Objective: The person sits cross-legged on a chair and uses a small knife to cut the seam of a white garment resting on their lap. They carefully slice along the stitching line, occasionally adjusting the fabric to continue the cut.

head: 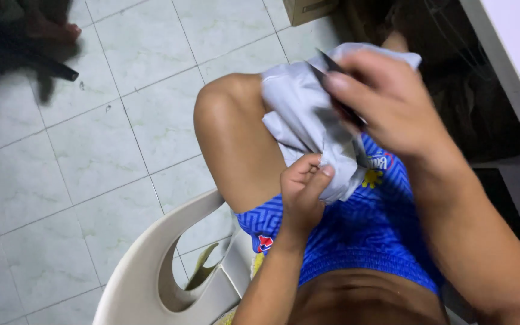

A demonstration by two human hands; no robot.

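Pale tiled floor under a cream plastic chair. Left hand pinches the lower edge of a grey plastic bag lying on the lap. Right hand grips a dark blade against the bag's top. Cardboard box beyond the bag.
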